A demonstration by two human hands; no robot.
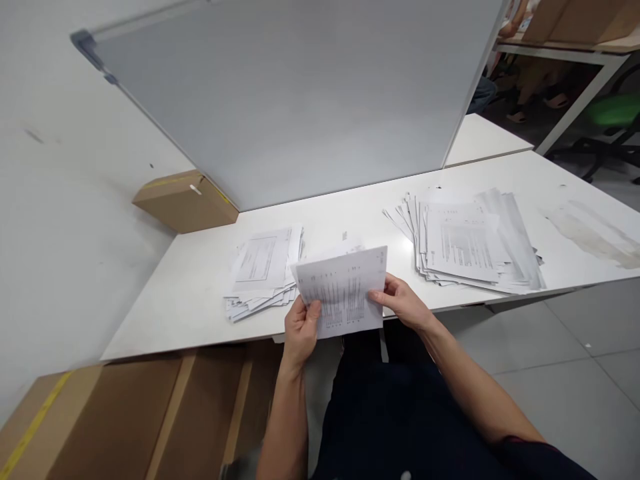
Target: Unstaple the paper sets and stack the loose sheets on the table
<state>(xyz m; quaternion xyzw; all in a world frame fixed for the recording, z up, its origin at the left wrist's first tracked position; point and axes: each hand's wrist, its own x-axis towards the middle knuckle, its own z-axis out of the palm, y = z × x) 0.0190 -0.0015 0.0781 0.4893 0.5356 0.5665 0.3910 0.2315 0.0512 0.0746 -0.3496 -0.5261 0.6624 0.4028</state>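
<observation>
A printed sheet of paper [345,293] is held up over the table's front edge, tilted toward me. My left hand [301,328] is closed on its left side, thumb on the printed face. On its right edge my right hand [400,300] pinches the paper with thumb and fingers. Whether it is one sheet or several together, I cannot tell. To the left lies a loose pile of papers [263,263], its top page bearing a framed block of print. A larger, fanned-out pile of papers [465,243] lies on the right.
The white table [185,287] runs along a whiteboard [310,100] standing at its back. A cardboard box [187,203] sits at the back left corner. Large cardboard boxes [125,413] stand on the floor at lower left. Another person's legs [483,93] show beyond, near a green chair [615,110].
</observation>
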